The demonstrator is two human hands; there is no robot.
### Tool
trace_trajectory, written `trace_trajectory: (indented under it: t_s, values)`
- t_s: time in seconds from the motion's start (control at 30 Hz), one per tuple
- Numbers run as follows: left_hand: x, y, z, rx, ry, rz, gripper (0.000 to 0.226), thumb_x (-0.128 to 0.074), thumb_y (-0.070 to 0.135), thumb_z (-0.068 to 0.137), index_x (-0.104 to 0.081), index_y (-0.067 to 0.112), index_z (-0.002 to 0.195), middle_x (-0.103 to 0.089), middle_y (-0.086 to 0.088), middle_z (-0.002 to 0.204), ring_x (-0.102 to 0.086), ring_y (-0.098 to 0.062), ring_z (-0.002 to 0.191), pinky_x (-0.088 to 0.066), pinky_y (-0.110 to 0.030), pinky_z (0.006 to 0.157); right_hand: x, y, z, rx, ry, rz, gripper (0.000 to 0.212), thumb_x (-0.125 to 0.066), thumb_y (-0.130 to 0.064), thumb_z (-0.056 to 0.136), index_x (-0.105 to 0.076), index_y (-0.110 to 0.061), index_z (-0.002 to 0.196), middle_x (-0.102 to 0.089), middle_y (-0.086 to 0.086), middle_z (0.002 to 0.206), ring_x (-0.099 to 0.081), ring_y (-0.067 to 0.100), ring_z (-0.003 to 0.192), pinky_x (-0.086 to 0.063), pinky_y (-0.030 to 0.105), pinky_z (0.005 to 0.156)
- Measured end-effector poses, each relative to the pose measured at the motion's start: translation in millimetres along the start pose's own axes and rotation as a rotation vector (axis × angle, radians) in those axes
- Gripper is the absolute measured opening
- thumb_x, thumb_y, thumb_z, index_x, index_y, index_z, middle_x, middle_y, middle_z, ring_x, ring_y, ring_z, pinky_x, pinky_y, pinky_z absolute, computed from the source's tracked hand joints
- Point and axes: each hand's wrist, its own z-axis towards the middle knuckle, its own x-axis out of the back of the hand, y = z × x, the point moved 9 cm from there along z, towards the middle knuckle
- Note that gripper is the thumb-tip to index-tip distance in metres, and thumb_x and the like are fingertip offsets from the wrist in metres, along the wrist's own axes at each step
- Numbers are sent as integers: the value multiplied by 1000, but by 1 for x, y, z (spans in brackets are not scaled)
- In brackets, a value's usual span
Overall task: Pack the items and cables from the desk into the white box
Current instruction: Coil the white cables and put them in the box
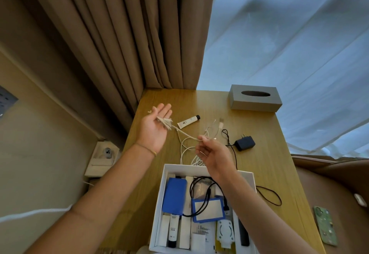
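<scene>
A white cable point(184, 134) stretches between both hands above the wooden desk point(267, 134). My left hand point(154, 128) is palm up with several folded loops of the cable lying across its fingers. My right hand point(211, 154) pinches the cable farther along, just above the far edge of the white box point(159, 194); the rest of the cable hangs down in loops onto the desk. The box holds a blue power bank point(174, 196), a blue-framed item point(209, 210), a black cable point(199, 186), tubes and small packages. On the desk lie a white tube point(188, 121) and a black charger point(245, 143) with its cord.
A grey tissue box point(255, 98) stands at the desk's far right. A phone in a green case point(325, 224) lies at the right edge. A brown curtain point(119, 34) hangs behind the desk, and a wall socket point(106, 152) sits low on the left.
</scene>
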Motion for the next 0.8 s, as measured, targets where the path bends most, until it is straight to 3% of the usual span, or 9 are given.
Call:
trace_trajectory:
  t_s: [0.13,0.23,0.3,0.37,0.43,0.53,0.63,0.7,0.8]
  values:
    - [9,-32,-5,-6,-75,942,39,-32,29,107,-45,18,143,-66,8,128,-57,-5,97,-44,-24,84,-21,-16,-5,90,-161,-308,25,-57,-15,99,-81,-10,91,-68,8,81,-63,19,77,-53,33,77]
    - [9,-61,-16,95,-246,1256,38,-29,36,108,-55,22,132,-75,4,100,-65,-22,100,-46,-25,78,-30,-35,-4,173,-221,-463,20,-62,-17,97,-79,-6,92,-68,7,76,-62,17,72,-53,29,74]
    - [3,-78,-29,189,-407,1214,46,-22,42,108,-61,19,118,-75,-3,82,-68,-20,96,-44,-33,89,-27,-46,-1,196,-210,-499,15,-66,-15,94,-78,-6,90,-64,3,68,-58,13,65,-51,24,68]
    - [-4,-92,-46,314,-557,1037,63,-17,54,104,-63,12,96,-60,-6,62,-64,-23,69,-48,-40,93,-19,-51,3,195,-171,-487,9,-71,-10,91,-77,-5,87,-59,1,64,-53,11,61,-47,24,66]
    - [-9,-99,-60,383,-664,914,62,-24,63,99,-56,15,76,-42,-3,54,-48,-23,53,-52,-41,84,-9,-50,6,173,-122,-473,8,-74,-8,87,-76,-11,80,-57,1,63,-52,11,60,-45,27,66]
    - [-14,-100,-70,377,-741,783,46,-46,51,99,-43,21,65,-31,2,48,-34,-19,45,-51,-35,72,1,-38,4,113,-105,-495,6,-77,-10,85,-77,-14,82,-67,4,74,-62,17,73,-53,32,75]
    - [-8,-103,-72,441,-676,601,40,-53,38,98,-41,21,64,-28,6,45,-32,-11,37,-49,-30,61,5,-26,-5,74,-132,-462,19,-76,-10,86,-74,-10,105,-75,11,93,-70,26,88,-57,40,89]
    - [-1,-107,-69,463,-585,514,38,-53,35,97,-41,21,63,-28,7,43,-31,-8,34,-47,-28,56,9,-18,-11,79,-118,-483,32,-72,-6,89,-69,-15,119,-78,11,94,-73,23,84,-60,34,82]
    - [14,-114,-65,468,-446,447,39,-51,33,97,-41,20,61,-27,7,42,-30,-9,33,-45,-27,52,13,-6,-21,116,-95,-613,20,-61,-9,98,-75,-17,110,-78,5,88,-69,14,73,-55,22,66]
